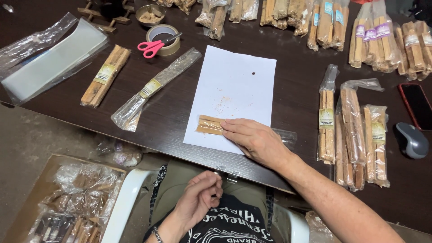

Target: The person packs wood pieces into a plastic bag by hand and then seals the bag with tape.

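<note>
Resting flat on a white sheet of paper [234, 85], the right hand [254, 140] presses its outstretched fingers onto a clear-bagged bundle of wooden sticks [209, 125] lying on the sheet's near edge, while the left hand [200, 198] (fingers loosely curled, grasping nothing I can make out) hovers below the sheet, over the lap.

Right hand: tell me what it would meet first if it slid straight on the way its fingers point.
The right hand points left, fingertips already on the bagged wood sticks lying on the white paper. Beyond them, probably bare paper, then the dark table.
</note>
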